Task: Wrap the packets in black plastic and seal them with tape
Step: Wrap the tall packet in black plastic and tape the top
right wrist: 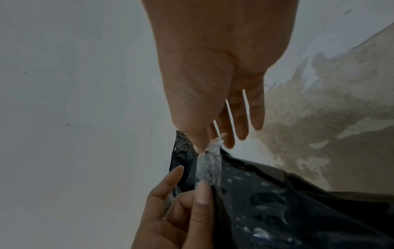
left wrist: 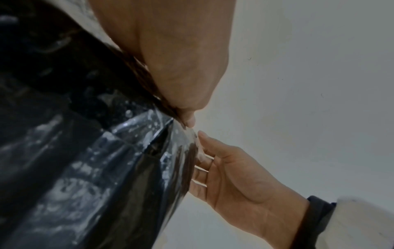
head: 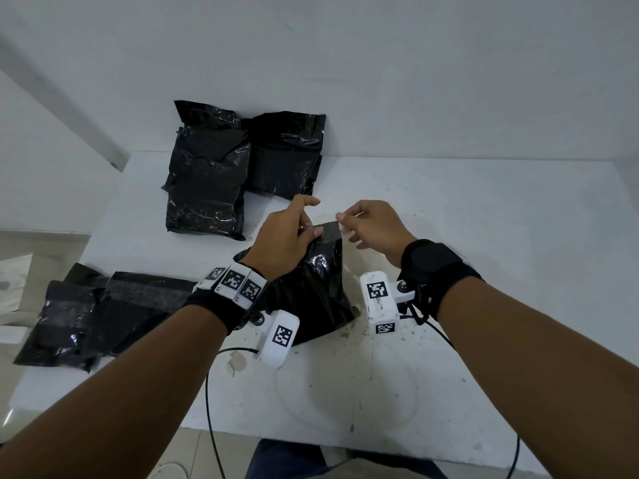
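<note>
A packet in black plastic (head: 311, 292) stands upright on the white table (head: 466, 243), at the middle. My left hand (head: 308, 230) grips its gathered top, with the thumb over the fold. A strip of clear tape (right wrist: 210, 166) runs from under that thumb to my right hand (head: 342, 218), which pinches the strip's free end between thumb and forefinger. The right hand's other fingers (right wrist: 255, 109) hang straight. In the left wrist view the left thumb tip (left wrist: 189, 120) presses the black plastic (left wrist: 89, 151), and the right hand (left wrist: 234, 176) is just beyond the edge.
Two wrapped black packets (head: 207, 178) (head: 287, 153) lean against the wall at the back. Two more taped packets (head: 65, 319) (head: 145, 302) lie at the table's left side. White paper (head: 14, 281) lies beyond the left edge. Cables (head: 211, 402) hang from my wrists.
</note>
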Demonstrator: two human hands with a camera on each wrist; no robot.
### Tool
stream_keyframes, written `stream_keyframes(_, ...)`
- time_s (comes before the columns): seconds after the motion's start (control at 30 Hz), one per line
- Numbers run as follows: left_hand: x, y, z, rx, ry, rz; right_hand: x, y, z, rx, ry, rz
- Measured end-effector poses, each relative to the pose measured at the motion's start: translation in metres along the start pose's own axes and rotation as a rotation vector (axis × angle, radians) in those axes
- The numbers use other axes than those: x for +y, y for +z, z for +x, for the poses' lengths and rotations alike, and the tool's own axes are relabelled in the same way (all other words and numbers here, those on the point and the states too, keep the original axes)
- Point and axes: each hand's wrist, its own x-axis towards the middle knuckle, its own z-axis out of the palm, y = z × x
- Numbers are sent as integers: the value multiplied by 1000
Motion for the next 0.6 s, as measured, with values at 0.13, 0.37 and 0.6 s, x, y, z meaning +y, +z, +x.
stream_keyframes(0.13,1,0,-1,-5,-9,27,-3,1,-2,-106,-11,-12)
stream_keyframes(0.37,-2,-2,3,18,2,127,-3,3,-3,-102,-34,15)
stream_keyframes(0.6,-3,-1,4,10,-14,163,-2,3,-2,-97,-8,-4)
